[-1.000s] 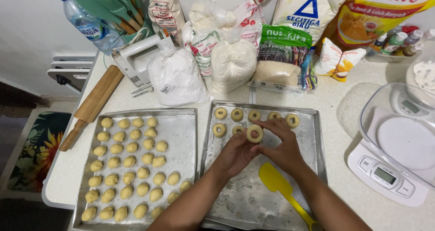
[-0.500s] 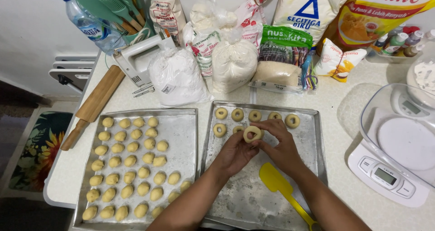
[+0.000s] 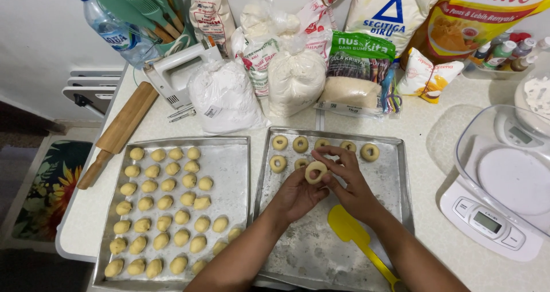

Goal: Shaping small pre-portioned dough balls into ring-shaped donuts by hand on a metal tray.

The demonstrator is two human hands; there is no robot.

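- Pale speckled countertop (image 3: 441, 140) carried two metal baking trays, near.
- Left hand (image 3: 295, 194) and right hand (image 3: 350, 183) pinched a pale ring of dough (image 3: 315, 171) between closed fingertips, above the right tray (image 3: 395, 183).
- Far row: clear knotted bags of white powder (image 3: 295, 80), a green-labelled sugar packet (image 3: 355, 68), a large white sack with a blue triangle (image 3: 392, 11).
- Yellow spatula (image 3: 358, 237) lay on that tray.

head camera: one view only | sits up high on the person's head | looks almost straight down at the counter (image 3: 435, 126) | close in, arms come up from 6 o'clock | two baking trays (image 3: 229, 154) fill the middle | bags line up at 12 o'clock
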